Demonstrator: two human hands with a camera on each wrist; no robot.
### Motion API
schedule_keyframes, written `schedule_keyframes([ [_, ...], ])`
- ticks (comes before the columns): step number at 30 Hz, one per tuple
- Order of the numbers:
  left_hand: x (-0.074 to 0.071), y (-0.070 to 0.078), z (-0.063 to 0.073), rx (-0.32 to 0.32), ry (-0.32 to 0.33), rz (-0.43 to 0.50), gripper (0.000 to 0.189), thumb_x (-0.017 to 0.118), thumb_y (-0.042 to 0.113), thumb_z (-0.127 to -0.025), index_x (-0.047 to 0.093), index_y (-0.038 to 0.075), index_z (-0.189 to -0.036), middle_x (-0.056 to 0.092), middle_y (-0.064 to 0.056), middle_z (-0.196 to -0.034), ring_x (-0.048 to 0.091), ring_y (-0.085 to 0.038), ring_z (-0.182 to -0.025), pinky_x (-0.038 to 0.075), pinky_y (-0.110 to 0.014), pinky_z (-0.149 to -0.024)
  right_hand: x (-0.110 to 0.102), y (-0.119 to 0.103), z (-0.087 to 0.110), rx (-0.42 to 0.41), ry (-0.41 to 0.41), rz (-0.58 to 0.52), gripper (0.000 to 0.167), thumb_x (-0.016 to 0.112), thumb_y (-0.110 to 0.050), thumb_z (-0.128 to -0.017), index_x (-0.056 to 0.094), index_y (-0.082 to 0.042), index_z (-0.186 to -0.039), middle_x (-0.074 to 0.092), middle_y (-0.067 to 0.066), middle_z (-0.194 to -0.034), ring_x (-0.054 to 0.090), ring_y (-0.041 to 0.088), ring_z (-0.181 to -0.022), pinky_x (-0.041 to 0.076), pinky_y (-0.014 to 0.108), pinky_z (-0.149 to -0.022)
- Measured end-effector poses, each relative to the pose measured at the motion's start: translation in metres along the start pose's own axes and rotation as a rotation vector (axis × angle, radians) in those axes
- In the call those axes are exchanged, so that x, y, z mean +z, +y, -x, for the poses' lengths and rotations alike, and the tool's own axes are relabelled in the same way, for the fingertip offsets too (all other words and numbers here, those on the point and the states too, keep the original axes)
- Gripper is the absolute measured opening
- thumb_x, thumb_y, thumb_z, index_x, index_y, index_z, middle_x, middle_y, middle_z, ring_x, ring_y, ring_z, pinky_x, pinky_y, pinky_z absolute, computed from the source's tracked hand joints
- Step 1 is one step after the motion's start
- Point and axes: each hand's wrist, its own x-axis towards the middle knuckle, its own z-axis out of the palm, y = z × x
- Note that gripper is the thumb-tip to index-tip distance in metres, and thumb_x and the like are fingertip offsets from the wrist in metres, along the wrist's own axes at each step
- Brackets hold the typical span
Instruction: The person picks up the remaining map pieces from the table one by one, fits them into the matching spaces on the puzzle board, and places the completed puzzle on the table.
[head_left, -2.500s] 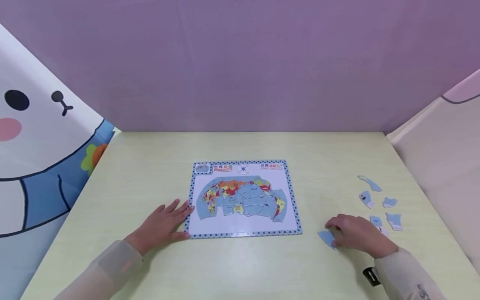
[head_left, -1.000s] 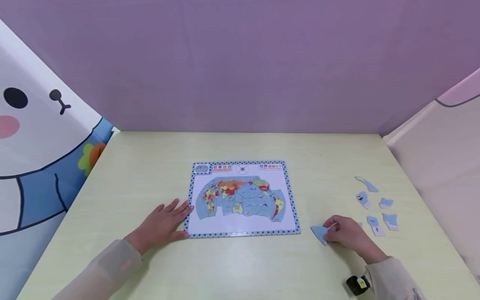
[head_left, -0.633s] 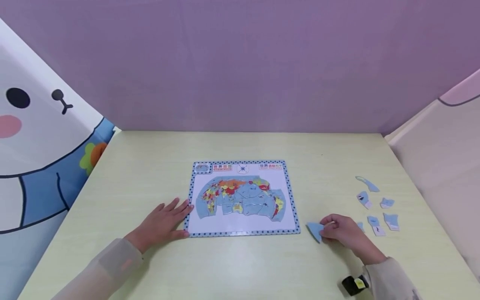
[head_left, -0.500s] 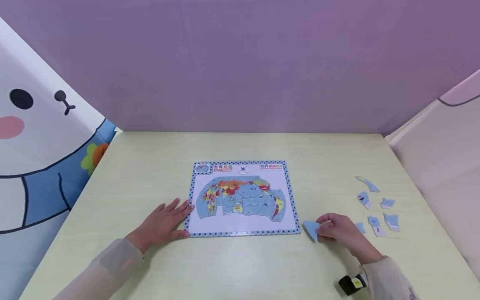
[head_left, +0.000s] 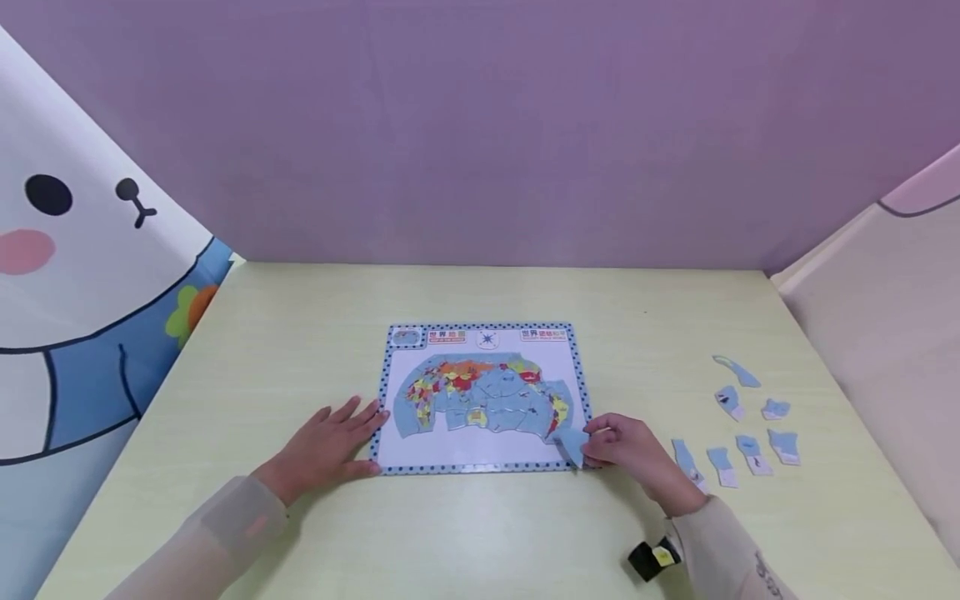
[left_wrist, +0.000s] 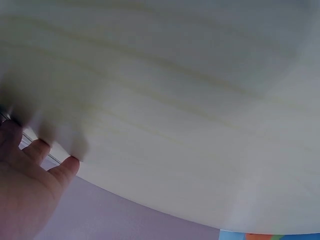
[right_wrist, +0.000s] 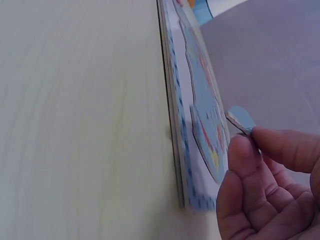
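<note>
A world map puzzle board (head_left: 480,467) with a dotted blue border lies on the table, its joined map pieces (head_left: 506,400) in the middle. My left hand (head_left: 322,454) rests flat at the board's left edge, fingers spread and fingertips on the border; the left wrist view shows the fingers (left_wrist: 65,170) along that edge. My right hand (head_left: 626,450) pinches a blue puzzle piece (head_left: 570,444) between thumb and fingers over the board's lower right corner. In the right wrist view the held puzzle piece (right_wrist: 241,117) is tilted above the board, and part of it is hidden by the fingertips.
Several loose puzzle pieces (head_left: 783,446) lie spread on the table's right side, one of them (head_left: 684,458) near my right wrist. A black wrist device (head_left: 648,560) hangs by the right sleeve. A purple wall (head_left: 495,142) stands behind the table, with printed cloth panels (head_left: 90,275) at the sides.
My right hand has taken up the blue puzzle piece from the table and carried it left, over the board's lower right corner. My left hand has stayed at the board's edge.
</note>
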Motion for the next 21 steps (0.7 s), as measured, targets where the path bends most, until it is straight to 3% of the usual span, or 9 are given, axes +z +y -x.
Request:
schedule_keyframes([
  [10, -0.001, 0.002, 0.001, 0.014, 0.007, -0.011, 0.077, 0.055, 0.058, -0.088, 0.039, 0.009, -0.146, 0.035, -0.013, -0.151, 0.024, -0.042, -0.14, 0.026, -0.065, -0.104, 0.03, -0.015, -0.013, -0.015, -0.048, -0.022, 0.02, 0.065, 0.002, -0.087, 0.058, 0.01, -0.104, 0.066, 0.005, -0.073, 0.067, 0.018, -0.069, 0.055, 0.028, -0.069],
  [21, -0.002, 0.002, 0.002, -0.006, -0.006, -0.005, 0.077, 0.056, 0.057, -0.088, 0.039, 0.009, -0.147, 0.035, -0.012, -0.152, 0.023, -0.042, -0.14, 0.025, -0.066, -0.104, 0.064, -0.03, -0.029, -0.004, -0.073, 0.025, 0.018, 0.067, -0.003, -0.088, 0.063, 0.003, -0.104, 0.069, 0.007, -0.079, 0.067, 0.019, -0.07, 0.057, 0.03, -0.07],
])
